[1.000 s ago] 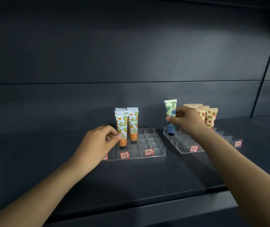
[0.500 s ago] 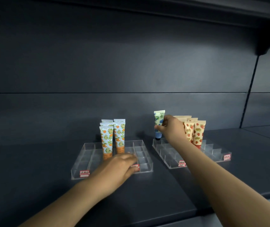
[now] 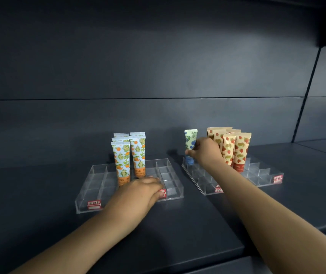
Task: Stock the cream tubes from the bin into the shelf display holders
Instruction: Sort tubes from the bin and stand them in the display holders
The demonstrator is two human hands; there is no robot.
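Clear plastic on a matt dark shelf (image 3: 187,224).
The left holder (image 3: 90,186) under the left grip (image 3: 138,192) and the right holder (image 3: 261,175) below the right grip (image 3: 203,153) are clear, glossy plastic; the blue-flower tube (image 3: 190,138) in the right grip looks smooth, faintly satin.

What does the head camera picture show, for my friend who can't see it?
A person's right-hand grip pinches a blue-flowered tube standing in the right clear holder, beside strawberry tubes. The left-hand grip rests on the front of the left holder, by orange-print tubes.
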